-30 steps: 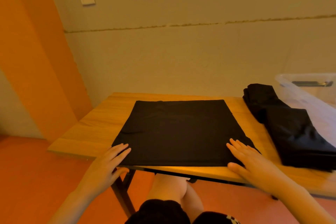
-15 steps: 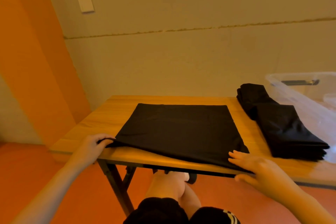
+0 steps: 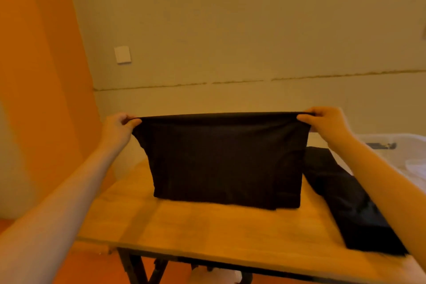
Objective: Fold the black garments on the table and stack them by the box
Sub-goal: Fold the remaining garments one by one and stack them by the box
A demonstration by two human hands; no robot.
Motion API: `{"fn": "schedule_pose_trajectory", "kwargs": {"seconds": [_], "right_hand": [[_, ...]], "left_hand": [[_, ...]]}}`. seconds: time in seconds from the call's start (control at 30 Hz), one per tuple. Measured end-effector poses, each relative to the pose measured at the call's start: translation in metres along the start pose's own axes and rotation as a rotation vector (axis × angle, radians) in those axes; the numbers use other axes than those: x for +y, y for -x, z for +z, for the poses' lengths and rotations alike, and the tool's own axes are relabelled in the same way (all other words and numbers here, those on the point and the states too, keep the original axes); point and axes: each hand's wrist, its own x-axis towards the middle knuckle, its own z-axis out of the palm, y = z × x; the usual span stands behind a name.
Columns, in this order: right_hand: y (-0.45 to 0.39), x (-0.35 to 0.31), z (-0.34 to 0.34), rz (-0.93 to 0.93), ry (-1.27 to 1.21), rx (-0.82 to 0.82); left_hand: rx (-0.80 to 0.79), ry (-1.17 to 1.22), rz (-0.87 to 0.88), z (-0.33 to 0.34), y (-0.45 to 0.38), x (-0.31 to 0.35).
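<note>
The left hand (image 3: pixel 118 125) and right hand (image 3: pixel 322 122) have fingers clamped on the top corners of a black garment (image 3: pixel 223 159), its hem brushing the surface (image 3: pixel 207 228). Right of the right fingers, a folded stack (image 3: pixel 350 203) lies beside the box (image 3: pixel 391 145); this piece looks mid-fold, not yet stacked.

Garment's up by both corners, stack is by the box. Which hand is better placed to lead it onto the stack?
Right, probably. The right hand pinches the garment corner nearest the stack, which lies along the table's right side by the box. The left hand holds the far corner.
</note>
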Motion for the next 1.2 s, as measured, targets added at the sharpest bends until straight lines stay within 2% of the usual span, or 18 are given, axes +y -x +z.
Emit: {"fn": "schedule_pose_trajectory", "kwargs": {"seconds": [0.2, 0.47, 0.6, 0.87, 1.03, 1.2], "right_hand": [[-0.033, -0.03, -0.01, 0.004, -0.004, -0.071], [-0.039, -0.048, -0.016, 0.083, -0.157, 0.097], [-0.035, -0.051, -0.026, 0.077, -0.198, 0.124], [-0.036, -0.067, -0.045, 0.027, -0.329, 0.116], [-0.04, -0.059, -0.031, 0.056, -0.271, 0.052], [-0.051, 0.002, 0.001, 0.23, -0.15, -0.03]], "left_hand": [[-0.064, -0.133, -0.012, -0.007, -0.033, 0.027], [-0.1, -0.134, 0.004, -0.015, -0.038, 0.046], [-0.131, -0.125, 0.069, -0.029, -0.036, 0.05], [-0.007, 0.043, 0.174, -0.056, -0.038, 0.074], [-0.046, 0.024, 0.07, -0.043, -0.048, 0.06], [-0.272, -0.083, -0.1, 0.006, -0.038, 0.002]]}}
